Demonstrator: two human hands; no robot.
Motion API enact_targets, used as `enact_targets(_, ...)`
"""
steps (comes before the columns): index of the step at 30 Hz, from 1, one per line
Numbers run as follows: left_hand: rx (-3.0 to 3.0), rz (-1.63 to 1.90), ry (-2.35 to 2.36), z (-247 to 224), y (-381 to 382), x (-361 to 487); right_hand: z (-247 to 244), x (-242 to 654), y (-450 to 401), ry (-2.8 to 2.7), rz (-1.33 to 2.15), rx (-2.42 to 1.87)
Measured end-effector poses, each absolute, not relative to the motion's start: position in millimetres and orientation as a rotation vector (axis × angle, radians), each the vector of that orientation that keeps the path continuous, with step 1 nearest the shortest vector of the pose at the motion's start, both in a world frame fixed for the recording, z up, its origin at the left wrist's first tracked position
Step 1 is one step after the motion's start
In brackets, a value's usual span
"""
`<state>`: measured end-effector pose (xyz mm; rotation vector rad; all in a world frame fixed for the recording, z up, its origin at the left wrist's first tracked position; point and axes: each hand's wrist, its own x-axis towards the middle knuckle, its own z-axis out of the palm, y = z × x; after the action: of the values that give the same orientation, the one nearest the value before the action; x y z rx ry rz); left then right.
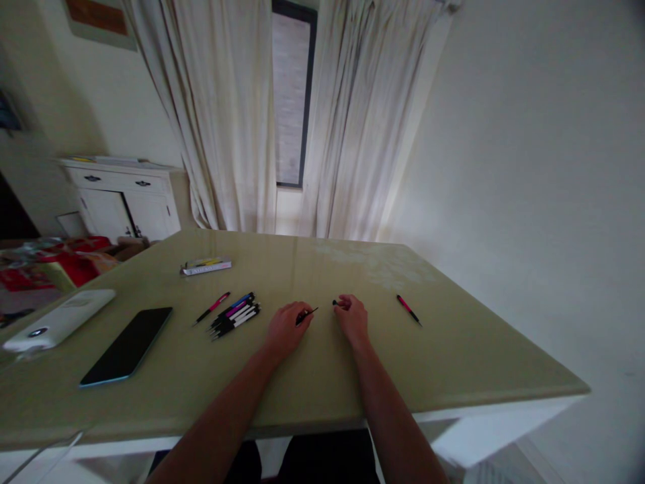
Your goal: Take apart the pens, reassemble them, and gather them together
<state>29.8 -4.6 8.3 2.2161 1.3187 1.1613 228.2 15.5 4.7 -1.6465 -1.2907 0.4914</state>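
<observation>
Left hand (285, 329): fingers clamped on black pen part (304, 316), in from near edge of table (312, 396). Right hand (353, 319): fingers pinching small black piece (334, 302). Pink-and-black pen (408, 310) toward right edge.

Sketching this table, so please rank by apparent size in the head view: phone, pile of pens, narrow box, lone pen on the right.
Largest to smallest:
phone
pile of pens
narrow box
lone pen
</observation>
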Motion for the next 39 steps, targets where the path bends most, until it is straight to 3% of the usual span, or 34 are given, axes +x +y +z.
enact_targets(5,2.281,1.057,1.332,11,-7,30,3,223,23,-0.957,0.911,-1.249)
enact_targets(9,2.288,1.029,1.298,11,-8,29,1,223,24,-0.862,1.035,-1.085)
enact_targets(16,2.305,1.015,1.266,10,-7,31,-4,222,27,-0.886,0.986,-1.066)
enact_targets(21,2.071,1.218,1.455,9,-15,33,-9,217,31,-0.826,0.923,-1.109)
enact_targets(30,1.927,1.068,1.567,8,-20,21,-6,216,31,-0.793,0.945,-1.14)
enact_targets(39,1.965,1.078,1.546,10,-22,23,-10,200,15,-1.473,0.474,-1.388)
